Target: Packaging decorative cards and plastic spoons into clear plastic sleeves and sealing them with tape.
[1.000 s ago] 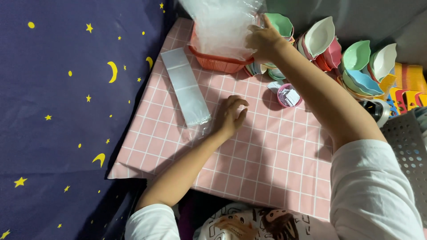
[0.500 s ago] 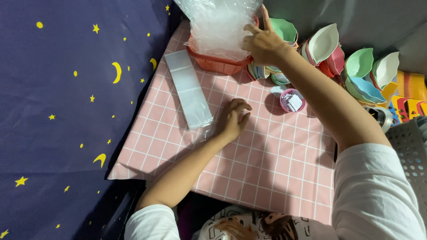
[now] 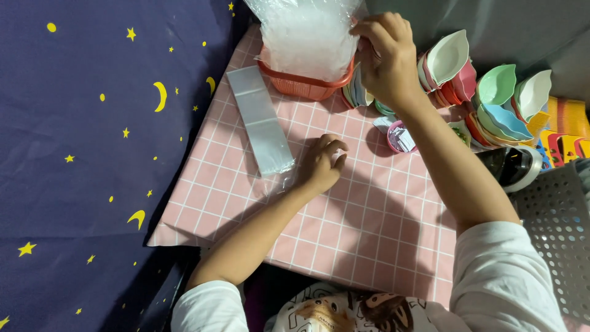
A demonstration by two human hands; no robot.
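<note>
Right hand: I am seeing my right hand (image 3: 386, 58) reaching to 12 o'clock, fingers curled and closing on the edge of the clear plastic bag (image 3: 307, 34); how firm the grip is, I cannot tell.
Left hand: my left hand (image 3: 319, 166) is resting on the table (image 3: 369, 233) near the middle, fingers half bent, holding nothing, fingertips just beside the lower end of the stack of flat clear bags (image 3: 261, 120).
Plastic bag: it is standing crumpled inside the orange basket (image 3: 307, 86) at 12 o'clock on the table.
Flat bags: the stack is lying at 10 o'clock from my left hand, running slanted toward the basket.
Small pink cup (image 3: 399, 136): it is sitting at 2 o'clock from my left hand, under my right forearm, with white paper pieces inside.
Leaf-shaped dishes (image 3: 485, 92): they are piling at 2 o'clock, in white, green, pink and blue.
Grey perforated basket (image 3: 556, 215): it is showing at 3 o'clock.
Dark blue cloth (image 3: 92, 154): with yellow moons and stars, it is filling the 9 o'clock side.
</note>
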